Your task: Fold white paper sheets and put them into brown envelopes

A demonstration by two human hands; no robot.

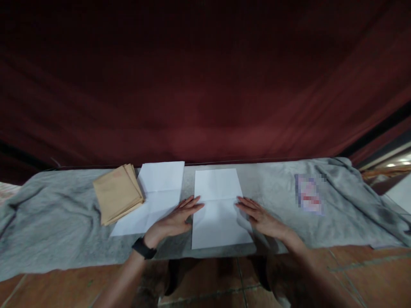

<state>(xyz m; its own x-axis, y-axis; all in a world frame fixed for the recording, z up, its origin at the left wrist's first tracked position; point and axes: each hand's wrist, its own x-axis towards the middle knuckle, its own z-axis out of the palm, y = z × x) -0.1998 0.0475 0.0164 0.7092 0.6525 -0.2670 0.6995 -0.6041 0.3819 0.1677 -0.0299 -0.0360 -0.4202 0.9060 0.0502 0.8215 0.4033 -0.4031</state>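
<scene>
"One white sheet (221, 222) lies straight ahead in the head view, flat on a grey blanket (272, 184). Which way does it run?"

"Its long side runs near to far, and a crease (218, 199) crosses it from side to side, about midway."

"How does the grip stand?"

"The left hand (176, 219) has its fingertips at the left edge, and the right hand (261, 218) has its own at the right edge. Fingers are stretched out, palms downward, nothing pinched. They seem to rest lightly on the paper; I cannot tell how hard they press."

"Which hand is nearer?"

"Neither, by much. The sheet sits between them, and the crease runs roughly from one set of fingertips to the other. I judge that line to be the relation that matters."

"And what is close by?"

"Other white paper (162, 182) just beside the left hand, partly under a brown pile (117, 192). A blurred purple packet (310, 199) lies well apart, beyond the right hand."
</scene>
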